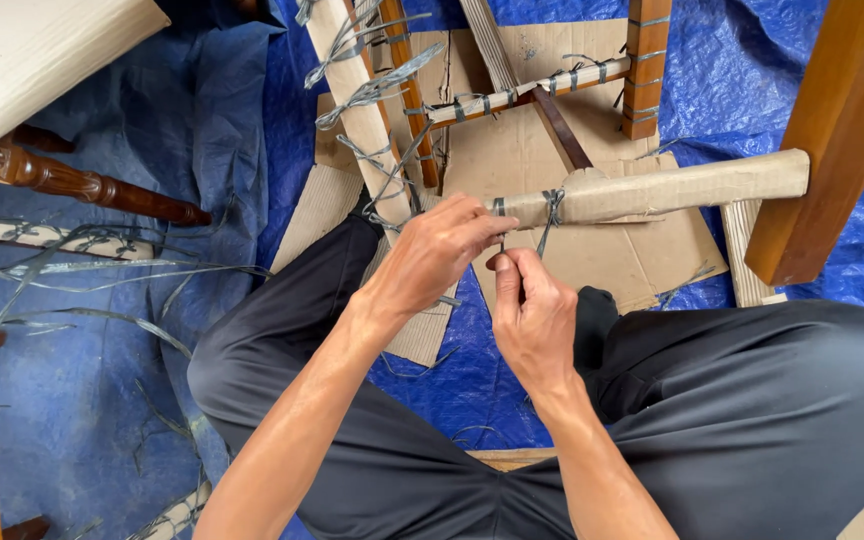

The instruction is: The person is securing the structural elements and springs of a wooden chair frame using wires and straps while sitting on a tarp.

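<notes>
A wooden chair lies on its side in front of me, with one rail wrapped in brown cardboard (672, 188) and tied with thin grey strapping (552, 205). My left hand (437, 250) grips the near end of the wrapped rail. My right hand (530, 310) sits just below it, thumb and fingers pinching a strand of the grey strap (502, 240) that hangs from the rail's end. Both hands are above my lap, between my knees in dark trousers.
A thick wooden chair leg (832, 140) rises at the right. More wrapped rails with grey straps (512, 95) lie beyond on flat cardboard (512, 150) over a blue tarp (752, 80). Carved furniture legs (82, 185) and loose strap ends (72, 270) lie at the left.
</notes>
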